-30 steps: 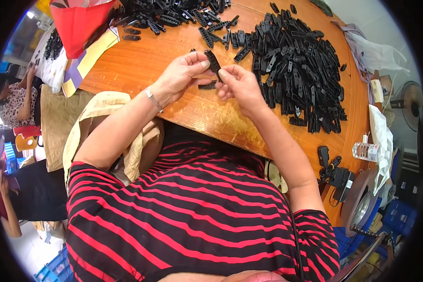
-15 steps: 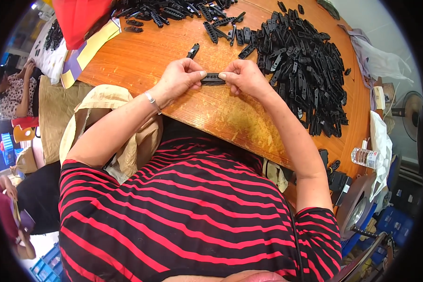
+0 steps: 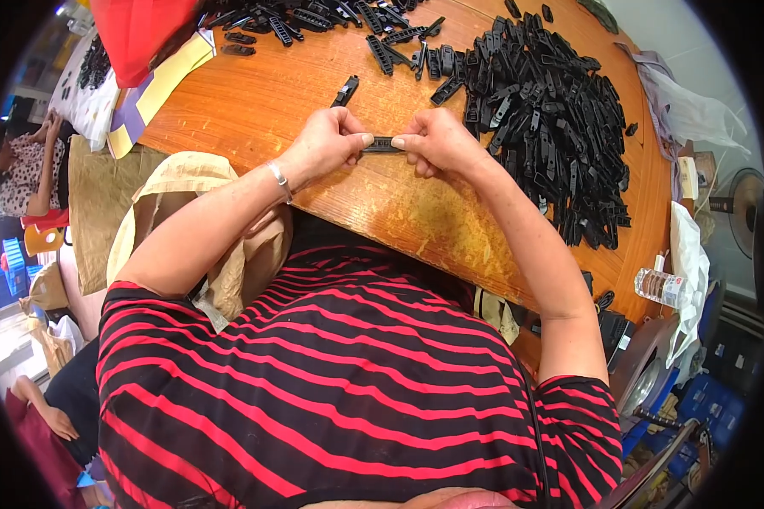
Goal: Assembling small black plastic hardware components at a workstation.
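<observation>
From afar I see the left hand (image 3: 324, 142) and the right hand (image 3: 444, 142) pinching opposite ends of a black plastic strip (image 3: 382, 144), stretched between them over a wooden table (image 3: 390, 199). Another black piece (image 3: 345, 90) lies just beyond the left hand; a heap of black parts (image 3: 556, 127) spreads right of the right hand

Workshop w/ blk parts heap (image 3: 556, 127), co-workers (image 3: 32, 176)

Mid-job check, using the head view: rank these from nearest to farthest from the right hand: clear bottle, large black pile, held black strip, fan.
1. Held black strip: pinched between the left hand and right hand.
2. Large black pile: on the table, to the hand's right.
3. Clear bottle: by the table's right edge.
4. Fan: far right, beyond the table.
</observation>
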### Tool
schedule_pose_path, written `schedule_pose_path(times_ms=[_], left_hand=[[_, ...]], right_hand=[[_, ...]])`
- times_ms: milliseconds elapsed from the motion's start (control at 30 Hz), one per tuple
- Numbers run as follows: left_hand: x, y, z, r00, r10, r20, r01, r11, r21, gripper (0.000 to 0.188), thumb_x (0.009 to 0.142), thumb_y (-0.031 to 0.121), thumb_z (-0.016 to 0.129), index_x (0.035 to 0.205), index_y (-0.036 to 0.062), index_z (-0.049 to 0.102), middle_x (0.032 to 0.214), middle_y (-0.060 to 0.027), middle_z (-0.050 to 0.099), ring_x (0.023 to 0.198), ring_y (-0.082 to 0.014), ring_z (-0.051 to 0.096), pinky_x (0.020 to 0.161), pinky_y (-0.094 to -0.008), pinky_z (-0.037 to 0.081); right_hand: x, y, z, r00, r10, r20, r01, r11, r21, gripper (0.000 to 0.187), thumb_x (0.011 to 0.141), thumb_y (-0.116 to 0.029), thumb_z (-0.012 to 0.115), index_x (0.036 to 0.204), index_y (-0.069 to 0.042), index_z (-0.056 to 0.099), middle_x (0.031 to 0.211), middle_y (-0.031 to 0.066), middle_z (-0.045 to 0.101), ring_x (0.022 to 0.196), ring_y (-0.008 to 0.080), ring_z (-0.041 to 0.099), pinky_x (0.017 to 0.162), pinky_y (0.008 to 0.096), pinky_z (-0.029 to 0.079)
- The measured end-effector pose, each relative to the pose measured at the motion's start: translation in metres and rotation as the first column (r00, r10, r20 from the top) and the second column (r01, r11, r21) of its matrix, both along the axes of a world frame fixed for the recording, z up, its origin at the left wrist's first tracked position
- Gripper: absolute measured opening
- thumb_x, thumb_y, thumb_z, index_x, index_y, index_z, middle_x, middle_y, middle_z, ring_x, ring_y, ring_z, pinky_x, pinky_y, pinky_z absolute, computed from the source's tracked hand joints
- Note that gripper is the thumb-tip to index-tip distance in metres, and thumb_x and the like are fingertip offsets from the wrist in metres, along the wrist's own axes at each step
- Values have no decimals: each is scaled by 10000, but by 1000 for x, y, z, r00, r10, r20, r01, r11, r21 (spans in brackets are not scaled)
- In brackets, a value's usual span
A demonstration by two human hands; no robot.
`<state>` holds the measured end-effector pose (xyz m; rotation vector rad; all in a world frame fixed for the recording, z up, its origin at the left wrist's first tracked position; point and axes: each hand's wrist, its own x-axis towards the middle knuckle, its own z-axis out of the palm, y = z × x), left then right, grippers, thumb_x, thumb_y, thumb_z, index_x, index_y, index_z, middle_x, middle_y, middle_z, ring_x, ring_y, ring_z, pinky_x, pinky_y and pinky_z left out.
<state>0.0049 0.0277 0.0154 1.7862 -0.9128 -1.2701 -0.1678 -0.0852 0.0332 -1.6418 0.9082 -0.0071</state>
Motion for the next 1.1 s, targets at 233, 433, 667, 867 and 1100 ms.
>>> schedule_pose_path(times_ms=[233, 433, 667, 867, 1100], left_hand=[[-2, -12, 18, 981, -97, 168, 69, 984, 164, 189, 886, 140, 681, 862, 18, 538, 689, -61, 629, 565, -117, 602, 505, -251, 495], [1, -10, -9, 960, -112, 257, 89, 991, 100, 179, 884, 142, 676, 857, 37, 534, 683, -43, 611, 574, -113, 592, 518, -260, 480], [-3, 27, 58, 804, -158, 574, 272, 955, -117, 138, 806, 128, 711, 827, 34, 612, 748, -120, 640, 702, -243, 624, 665, -376, 483], [36, 144, 174, 897, 162, 411, -31, 951, -307, 97, 810, -40, 616, 790, 25, 547, 728, 32, 522, 668, -45, 487, 601, -202, 401], [72, 239, 139, 582, 56, 811, -70, 997, -18, 121, 744, 42, 669, 826, 4, 588, 802, -124, 601, 776, -286, 592, 729, -358, 471]], right_hand=[[8, -14, 2, 979, 112, -170, -115, 993, -6, 265, 902, -175, 681, 782, 3, 527, 571, 63, 591, 441, 132, 584, 352, 268, 415], [3, 0, 4, 981, 93, -173, -118, 983, -141, 280, 890, -173, 694, 765, -8, 506, 578, 60, 592, 469, 138, 599, 388, 293, 443], [-17, 11, 16, 992, 99, -79, -117, 959, -258, 228, 889, -205, 689, 846, -6, 585, 685, 83, 643, 553, 127, 616, 496, 283, 486], [-36, -50, 1, 997, 26, -74, -79, 311, -947, 89, 820, -139, 638, 890, -89, 659, 857, 114, 642, 771, 336, 660, 680, 428, 539], [-15, -76, -9, 945, 88, -316, -328, 208, -921, 214, 765, -74, 687, 972, -102, 639, 923, 141, 588, 821, 362, 645, 695, 452, 513]])
